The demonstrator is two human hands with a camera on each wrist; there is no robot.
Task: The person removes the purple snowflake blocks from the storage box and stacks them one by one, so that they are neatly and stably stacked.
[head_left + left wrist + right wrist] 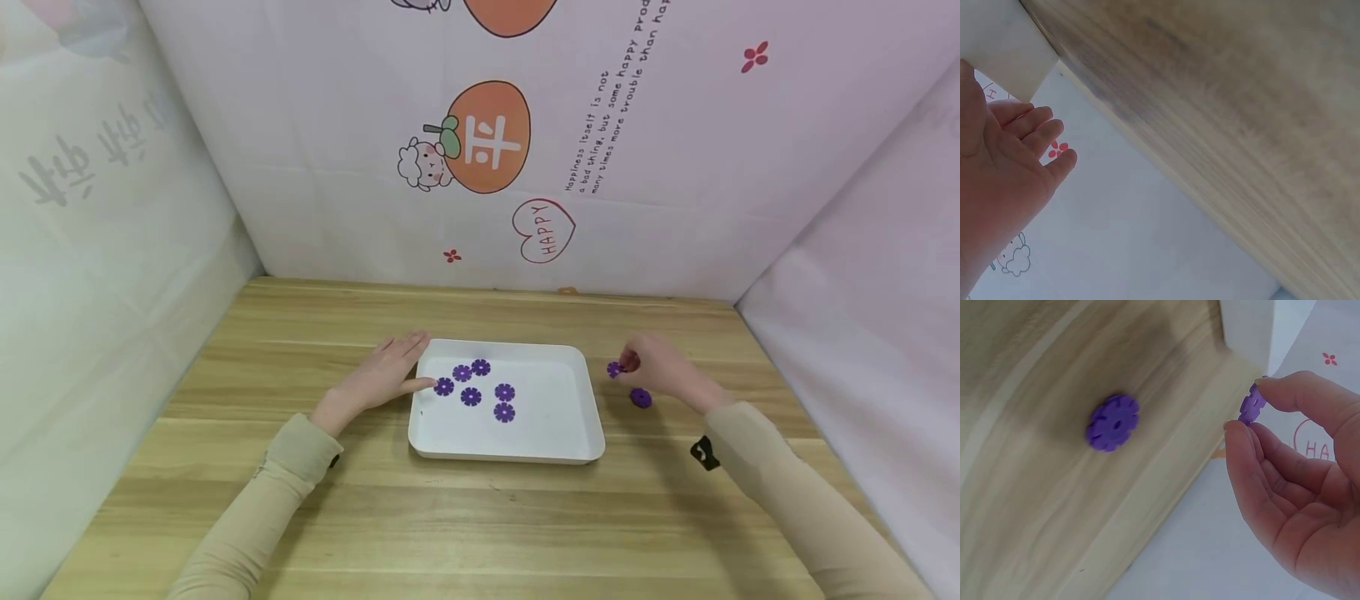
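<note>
**Six purple interlocking discs [471,397] inside the white tray [551,417], one held outside, remainder on the tabletop [450,533]**

Left side: the left hand [381,372] lies at the tray's left edge, fingers extended and pinching nothing. Its thumb reaches over the rim, its tip just beside the leftmost disc [442,388]; contact cannot be confirmed.

Tray: the six discs lie flat and separate on the left and middle of its floor. Four are grouped nearest the left hand; the upper disc [505,390] and lower disc [504,414] of a pair lie farther right, one below the other as the head view shows them. The right part of the floor carries none.

Right side: the held disc [614,370] is just beyond the tray's right wall, over the tabletop, pinched on edge between the thumb and a fingertip of the right hand [658,367]. Beneath that hand, the loose disc [641,398] rests on the tabletop. It looks thick in the right wrist view; whether it is a stack cannot be determined.

Assessment: placement appears well advanced. The held disc and whatever lies at the loose spot are judged outstanding; no others are visible outside.
</note>
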